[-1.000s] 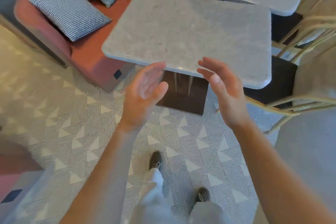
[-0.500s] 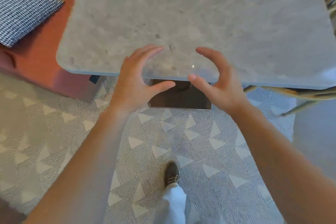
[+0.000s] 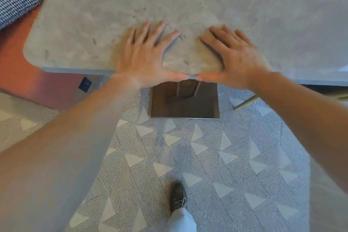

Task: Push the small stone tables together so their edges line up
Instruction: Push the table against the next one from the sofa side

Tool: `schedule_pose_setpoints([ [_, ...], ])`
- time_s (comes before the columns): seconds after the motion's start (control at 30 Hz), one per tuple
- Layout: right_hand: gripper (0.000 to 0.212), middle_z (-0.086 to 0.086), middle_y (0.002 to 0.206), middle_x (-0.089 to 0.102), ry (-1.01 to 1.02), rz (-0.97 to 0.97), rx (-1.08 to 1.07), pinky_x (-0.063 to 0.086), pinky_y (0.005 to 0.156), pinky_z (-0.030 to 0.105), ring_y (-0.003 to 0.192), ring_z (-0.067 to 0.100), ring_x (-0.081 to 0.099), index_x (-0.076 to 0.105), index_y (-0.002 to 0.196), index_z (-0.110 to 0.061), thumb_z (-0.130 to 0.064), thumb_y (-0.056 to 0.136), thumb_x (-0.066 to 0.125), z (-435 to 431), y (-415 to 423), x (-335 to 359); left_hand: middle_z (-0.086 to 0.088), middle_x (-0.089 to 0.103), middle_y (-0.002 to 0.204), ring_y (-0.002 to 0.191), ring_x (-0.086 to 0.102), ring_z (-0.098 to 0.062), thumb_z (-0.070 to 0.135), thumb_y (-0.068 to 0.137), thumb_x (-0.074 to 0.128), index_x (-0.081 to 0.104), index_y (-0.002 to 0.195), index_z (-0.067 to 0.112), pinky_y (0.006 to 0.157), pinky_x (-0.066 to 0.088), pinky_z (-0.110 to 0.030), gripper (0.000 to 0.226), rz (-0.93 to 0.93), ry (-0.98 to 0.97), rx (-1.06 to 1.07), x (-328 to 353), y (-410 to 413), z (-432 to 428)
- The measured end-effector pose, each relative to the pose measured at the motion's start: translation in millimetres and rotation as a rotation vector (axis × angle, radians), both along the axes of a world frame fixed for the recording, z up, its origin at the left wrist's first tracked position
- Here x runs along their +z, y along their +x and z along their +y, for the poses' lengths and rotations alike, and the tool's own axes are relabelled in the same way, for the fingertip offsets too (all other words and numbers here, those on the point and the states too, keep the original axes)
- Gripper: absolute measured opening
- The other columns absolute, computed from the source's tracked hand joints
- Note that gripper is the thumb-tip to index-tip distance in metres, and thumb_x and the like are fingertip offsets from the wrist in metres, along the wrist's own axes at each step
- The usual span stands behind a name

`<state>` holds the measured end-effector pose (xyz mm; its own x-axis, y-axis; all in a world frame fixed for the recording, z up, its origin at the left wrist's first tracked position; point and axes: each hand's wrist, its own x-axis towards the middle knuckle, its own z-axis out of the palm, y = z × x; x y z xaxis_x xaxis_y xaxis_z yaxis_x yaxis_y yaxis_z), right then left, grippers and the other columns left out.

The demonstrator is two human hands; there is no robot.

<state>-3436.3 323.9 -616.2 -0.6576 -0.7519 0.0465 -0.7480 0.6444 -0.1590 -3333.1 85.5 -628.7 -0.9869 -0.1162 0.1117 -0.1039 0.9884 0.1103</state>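
Two hands: both lie flat on the stone surface (image 3: 188,5), at the middle of its near edge, palms down.
Left hand (image 3: 145,56): spread open, fingers (image 3: 145,30) fanned on the stone and pointing away from the person; the thumb runs along the near edge. It grasps nothing.
Right hand (image 3: 237,56): spread open likewise, fingers angled toward the far left, thumb laid along the near edge. It grasps nothing.
Thumbs: their tips nearly meet at the edge; whether they touch cannot be told.
Stone surface: grey, mottled, with a rounded near-left corner; it fills the upper part of the view.
Base (image 3: 185,101): a dark square plate on the floor, below the near edge, just under the thumbs.
Beyond the left edge: a red sofa (image 3: 22,73) with a checked cushion (image 3: 15,3).
Floor: a carpet (image 3: 226,165) of striped triangles, one dark shoe (image 3: 178,196) on it.
Second table: not in view.
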Motion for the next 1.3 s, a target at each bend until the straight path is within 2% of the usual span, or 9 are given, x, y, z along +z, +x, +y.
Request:
schedule_pose_setpoints([
  [0.1,0.110,0.004,0.176,0.026,0.056,0.087,-0.067,0.016,0.131,0.059,0.162,0.040,0.024,0.024,0.166,-0.040,-0.100,0.074,0.027,0.3,7.3,-6.0,0.007,0.024,0.177,0.164,0.022,-0.037,0.116,0.052,0.010,0.026,0.162,0.053,0.130,0.015,-0.060,0.128,0.025,-0.007,-0.008,-0.7,1.0,1.1],
  [0.23,0.116,0.004,0.176,0.024,0.106,0.176,-0.120,0.020,0.128,0.063,0.161,0.041,0.025,0.016,0.166,-0.046,-0.108,0.068,0.007,-3.2,11.0,-8.8,0.011,0.025,0.176,0.164,0.022,-0.037,0.118,0.047,0.009,0.024,0.160,0.058,0.130,0.015,-0.060,0.129,0.049,0.002,-0.025,-2.5,-2.4,1.4],
  [0.33,0.116,0.003,0.176,0.024,0.118,0.200,-0.142,0.022,0.127,0.063,0.161,0.040,0.025,0.014,0.165,-0.049,-0.108,0.066,0.007,-7.5,8.2,-7.6,0.012,0.025,0.176,0.163,0.024,-0.037,0.119,0.045,0.008,0.024,0.160,0.060,0.130,0.017,-0.059,0.130,0.073,-0.008,-0.023,-2.5,-6.8,-2.5],
  [0.47,0.109,0.000,0.175,0.027,0.104,0.227,-0.143,0.025,0.126,0.061,0.161,0.037,0.028,0.016,0.165,-0.051,-0.104,0.069,0.015,-10.2,6.5,-10.3,0.012,0.025,0.176,0.163,0.025,-0.036,0.118,0.044,0.004,0.022,0.161,0.059,0.130,0.020,-0.059,0.132,0.083,-0.032,-0.040,-4.2,-9.5,-5.6],
  [0.73,0.116,0.000,0.175,0.029,0.118,0.216,-0.157,0.028,0.125,0.060,0.160,0.036,0.029,0.020,0.165,-0.049,-0.106,0.064,0.011,-21.4,2.0,-7.6,0.014,0.026,0.175,0.163,0.025,-0.035,0.118,0.042,0.001,0.022,0.160,0.060,0.129,0.022,-0.058,0.134,0.066,-0.034,-0.071,0.3,-17.1,-17.4],
  [0.93,0.133,0.004,0.171,0.037,0.080,0.240,-0.160,0.033,0.121,0.063,0.157,0.040,0.036,0.028,0.163,-0.045,-0.110,0.054,-0.010,-43.1,-10.4,-12.1,0.016,0.026,0.175,0.163,0.027,-0.032,0.117,0.044,0.006,0.022,0.160,0.061,0.130,0.019,-0.055,0.129,0.058,-0.042,-0.089,4.0,-30.1,-40.5],
  [1.03,0.127,0.007,0.171,0.038,0.094,0.253,-0.163,0.032,0.121,0.063,0.156,0.042,0.036,0.030,0.164,-0.042,-0.109,0.061,-0.002,-53.6,-13.0,-12.7,0.015,0.026,0.175,0.163,0.026,-0.032,0.117,0.042,0.005,0.023,0.160,0.060,0.131,0.018,-0.054,0.132,0.046,-0.046,-0.101,6.6,-35.5,-51.3],
  [1.17,0.117,0.006,0.171,0.036,0.116,0.252,-0.186,0.031,0.121,0.064,0.157,0.041,0.034,0.028,0.164,-0.042,-0.103,0.066,0.011,-66.1,-17.1,-14.9,0.015,0.026,0.175,0.164,0.025,-0.031,0.111,0.048,0.020,0.025,0.160,0.059,0.131,0.018,-0.052,0.124,0.031,-0.046,-0.112,6.2,-43.5,-65.2],
  [1.3,0.115,0.006,0.171,0.036,0.131,0.253,-0.200,0.031,0.120,0.065,0.157,0.041,0.033,0.026,0.164,-0.043,-0.103,0.068,0.011,-75.9,-20.6,-15.9,0.013,0.029,0.174,0.163,0.028,-0.032,0.116,0.043,0.007,0.026,0.160,0.058,0.131,0.020,-0.053,0.132,0.040,-0.046,-0.138,5.5,-49.3,-76.8],
])
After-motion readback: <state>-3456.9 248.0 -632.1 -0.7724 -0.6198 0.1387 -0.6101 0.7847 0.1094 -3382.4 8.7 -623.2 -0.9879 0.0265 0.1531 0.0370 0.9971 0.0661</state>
